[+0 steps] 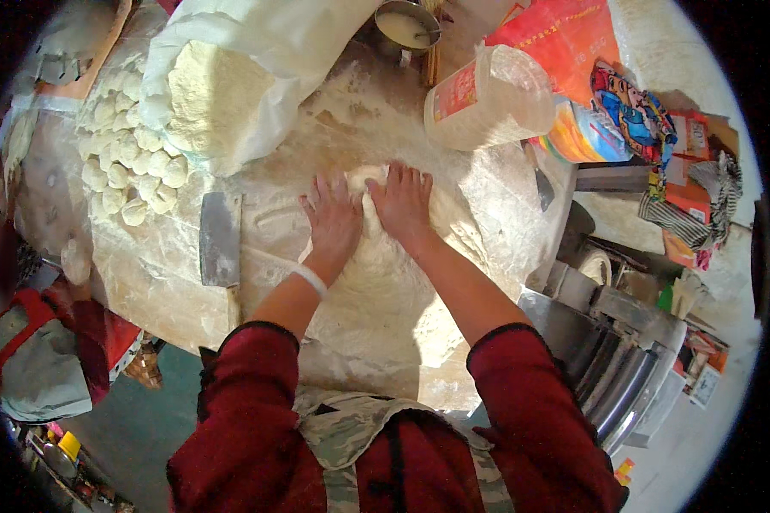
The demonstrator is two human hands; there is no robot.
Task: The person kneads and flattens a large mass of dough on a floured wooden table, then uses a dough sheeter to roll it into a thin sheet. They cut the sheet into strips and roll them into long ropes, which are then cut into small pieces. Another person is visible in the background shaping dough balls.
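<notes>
Both hands press down on pale dough (pixel 372 221) on the floury worktop (pixel 263 359). My left hand (pixel 333 218) lies on its left side, palm down, fingers extended. My right hand (pixel 405 202) rests on the right side, thumb pointing in towards the left hand, fingers spread forward. A ridge of dough shows between the hands and just beyond them; what lies under the palms is hidden. Left of my left hand, a wide flat metal blade (pixel 220 240) with a wooden handle (pixel 233 306) lies on the worktop.
Several round dough pieces (pixel 128 151) cluster at the left, beside an open white sack of flour (pixel 221 96). A metal pot (pixel 417 25) stands at the back. A clear plastic tub (pixel 487 96) lies tilted at the right. A roller machine (pixel 609 359) is right of the worktop.
</notes>
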